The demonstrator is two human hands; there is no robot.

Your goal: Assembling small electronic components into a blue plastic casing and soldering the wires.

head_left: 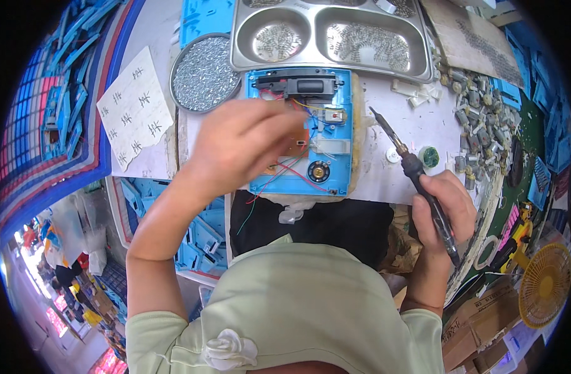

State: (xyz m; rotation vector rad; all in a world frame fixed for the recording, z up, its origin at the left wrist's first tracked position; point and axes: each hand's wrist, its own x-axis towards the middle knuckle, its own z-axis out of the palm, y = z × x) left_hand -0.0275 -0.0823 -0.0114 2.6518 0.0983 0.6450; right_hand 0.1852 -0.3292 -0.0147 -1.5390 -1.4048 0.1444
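A blue plastic casing [342, 163] lies open on the bench in front of me. Inside are a black housing [309, 86], a small motor unit [334, 116], a round speaker [318, 171] and an orange-brown circuit board [295, 149]. Loose red wires [298, 174] and a green one trail over its lower left edge. My left hand [238, 140] hovers over the casing's left side, fingers curled and blurred at the tips; whatever they pinch is hidden. In my right hand [446, 209] is a soldering iron [414, 167], its tip pointing up and left, apart from the casing.
A round dish of small metal screws [205, 73] and a steel compartment tray [333, 67] stand behind the casing. To the right are a small green-filled round container [429, 156] and heaped small motors [478, 118]. A marked paper sheet [136, 109] lies left. A yellow fan [545, 285] sits lower right.
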